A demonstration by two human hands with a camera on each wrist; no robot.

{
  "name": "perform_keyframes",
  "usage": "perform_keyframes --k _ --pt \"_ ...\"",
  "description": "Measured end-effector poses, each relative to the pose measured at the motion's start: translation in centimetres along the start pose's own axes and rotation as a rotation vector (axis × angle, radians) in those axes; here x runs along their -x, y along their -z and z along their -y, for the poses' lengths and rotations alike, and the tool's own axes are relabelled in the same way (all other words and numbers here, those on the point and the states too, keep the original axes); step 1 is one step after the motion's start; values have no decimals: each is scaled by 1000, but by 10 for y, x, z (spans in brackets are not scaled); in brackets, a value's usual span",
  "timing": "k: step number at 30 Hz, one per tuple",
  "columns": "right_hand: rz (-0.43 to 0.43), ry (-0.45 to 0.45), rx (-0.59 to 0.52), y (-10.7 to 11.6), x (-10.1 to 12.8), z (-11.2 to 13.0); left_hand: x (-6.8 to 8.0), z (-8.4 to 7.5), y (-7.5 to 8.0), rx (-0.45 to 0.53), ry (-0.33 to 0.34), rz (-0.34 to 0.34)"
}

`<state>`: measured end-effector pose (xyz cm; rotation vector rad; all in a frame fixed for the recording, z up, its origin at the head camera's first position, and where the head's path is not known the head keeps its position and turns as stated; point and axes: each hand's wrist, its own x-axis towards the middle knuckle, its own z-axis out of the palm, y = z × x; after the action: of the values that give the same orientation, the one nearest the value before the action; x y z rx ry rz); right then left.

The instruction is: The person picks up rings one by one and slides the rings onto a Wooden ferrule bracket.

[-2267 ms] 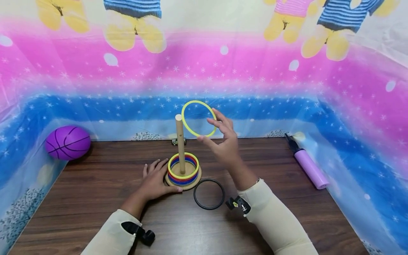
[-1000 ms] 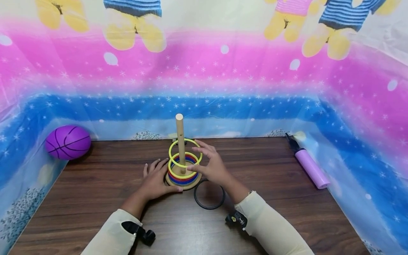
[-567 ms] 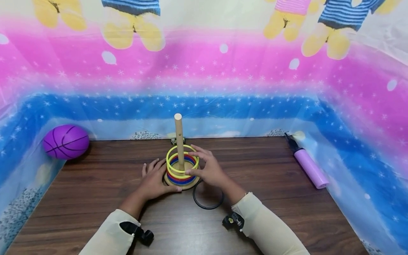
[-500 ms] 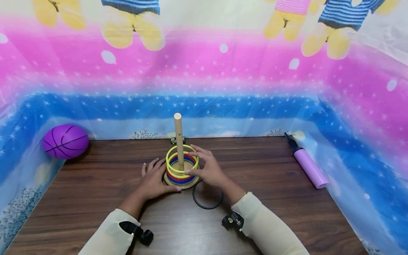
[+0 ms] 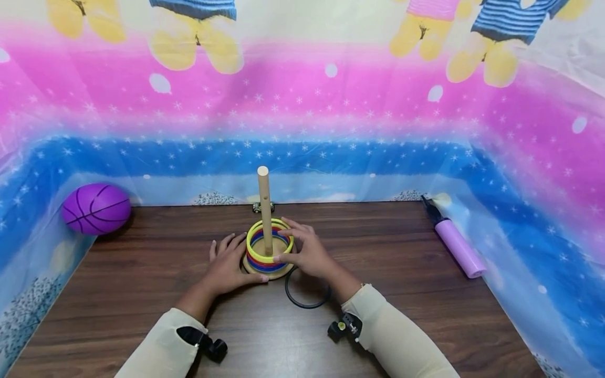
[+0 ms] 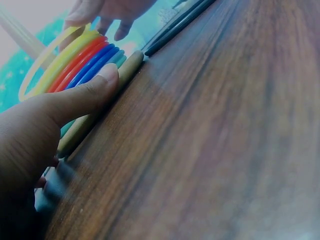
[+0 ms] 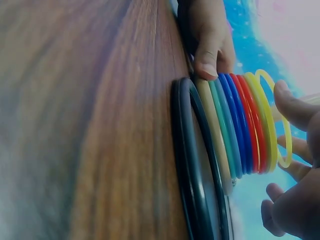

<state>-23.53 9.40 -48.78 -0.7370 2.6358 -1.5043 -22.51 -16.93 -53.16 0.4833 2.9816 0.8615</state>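
Observation:
My right hand (image 5: 309, 254) pinches a yellow ring (image 7: 287, 127) between thumb and fingers, close above the stack in the right wrist view. The ring encircles the wooden peg (image 5: 265, 194) of a ring-toss stand. Below it sits a stack of rings (image 7: 245, 125) in yellow, red, blue and green, resting on the round wooden base (image 5: 279, 273). My left hand (image 5: 224, 270) holds the base from the left, its thumb (image 6: 107, 75) at the front and the other fingers spread along the far left side. A black ring (image 5: 307, 306) lies on the table just right of the base.
On the dark wooden table (image 5: 156, 294), a purple ball (image 5: 96, 209) sits at the back left. A lilac hand pump (image 5: 458, 247) lies at the right edge. Behind the peg is a tiny toy car (image 5: 257, 207). A printed cloth (image 5: 331, 157) walls the back and sides.
My right hand has brought the yellow ring from beside the peg's top, over the peg and down to the stack. My left hand has stayed at the base.

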Motion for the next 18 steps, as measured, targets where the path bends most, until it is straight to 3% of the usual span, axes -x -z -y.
perform_keyframes --k 18 --pt "19 -3 -9 -2 0 -6 0 -2 2 0 -3 -5"
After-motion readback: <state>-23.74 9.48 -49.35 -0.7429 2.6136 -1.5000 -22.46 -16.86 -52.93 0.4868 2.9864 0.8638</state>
